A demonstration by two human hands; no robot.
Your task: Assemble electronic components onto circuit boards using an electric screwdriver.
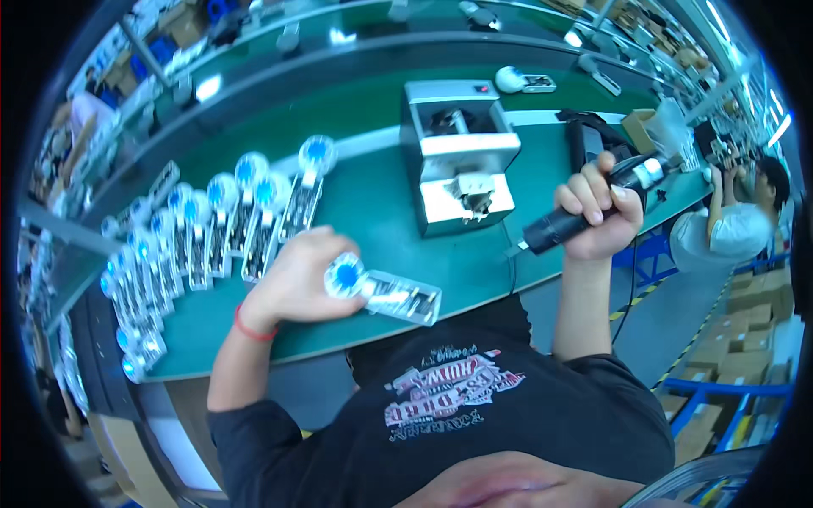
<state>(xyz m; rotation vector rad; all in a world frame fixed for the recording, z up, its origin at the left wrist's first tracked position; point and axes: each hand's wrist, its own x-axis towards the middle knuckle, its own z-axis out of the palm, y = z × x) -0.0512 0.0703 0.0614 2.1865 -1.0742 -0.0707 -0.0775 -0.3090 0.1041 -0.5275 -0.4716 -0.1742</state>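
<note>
Pinching gadget (385, 293) near its round head (345, 275), left fingers (329, 308) seemingly leave its case (411, 301) exposed | right fingers (584, 190) clasp screwdriver (552, 230)

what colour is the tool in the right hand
Mostly black, with a white patch; the tool shows best in the head view.

High on the wearer's head, a wide fisheye peering steeply down, black shirt (542, 423) looming nearest, bench (368, 222) close below, straight edges bowing rimward.

Green table (381, 233), black handheld tool (552, 231), blue-and-white held unit (400, 298), blue-topped units (198, 245) along left edge, red wristband (254, 331)
</note>
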